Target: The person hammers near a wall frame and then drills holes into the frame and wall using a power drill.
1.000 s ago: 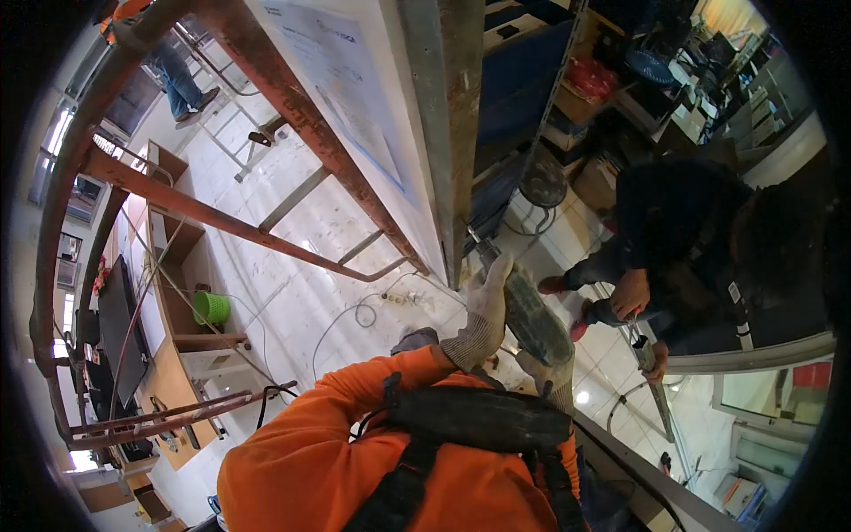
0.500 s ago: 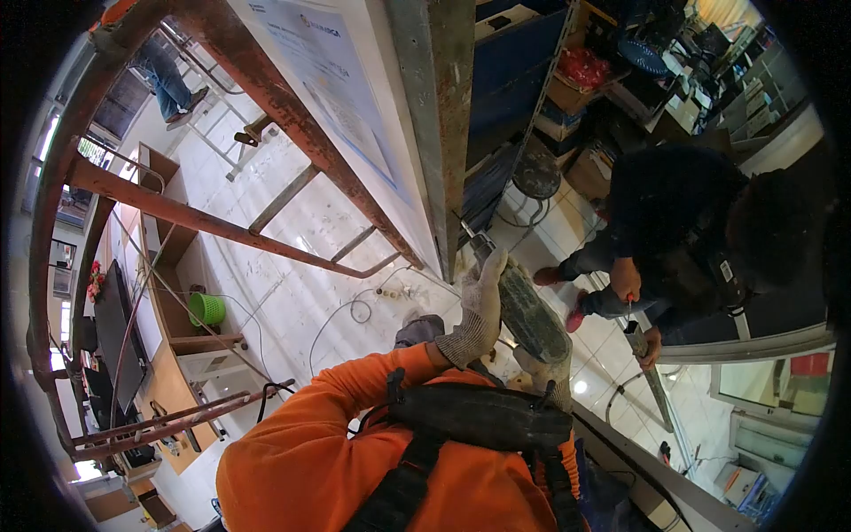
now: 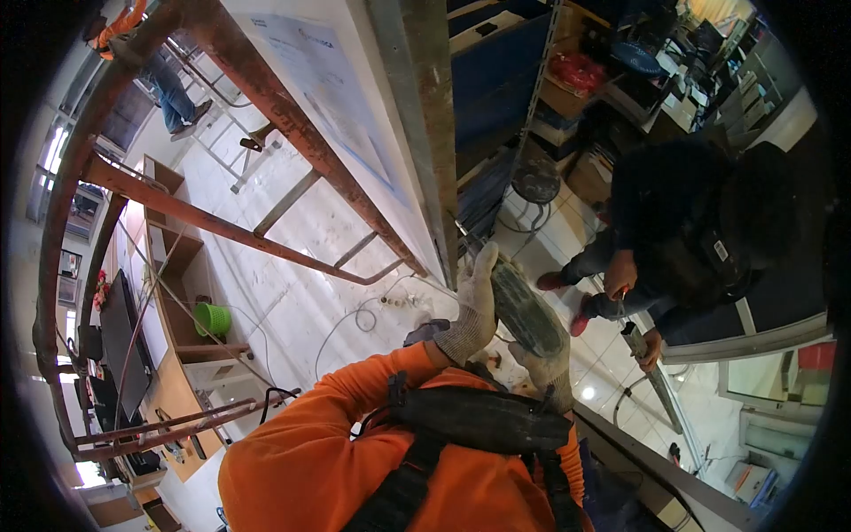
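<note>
Tool (image 3: 529, 306) lies on a slant, its thin tip pointing ahead and a bit left, toward the metal post (image 3: 434, 133); I cannot tell if they touch. The left hand (image 3: 477, 301) is nearer the tip, curled around the tool's side. The right hand (image 3: 545, 363) is at the back end, fingers hidden, so I cannot tell its grip.

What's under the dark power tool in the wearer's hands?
The right gloved hand shows at the rear end of the dark power tool, partly beneath it; tiled floor shows beyond. The tool's underside and the floor directly below are covered.
</note>
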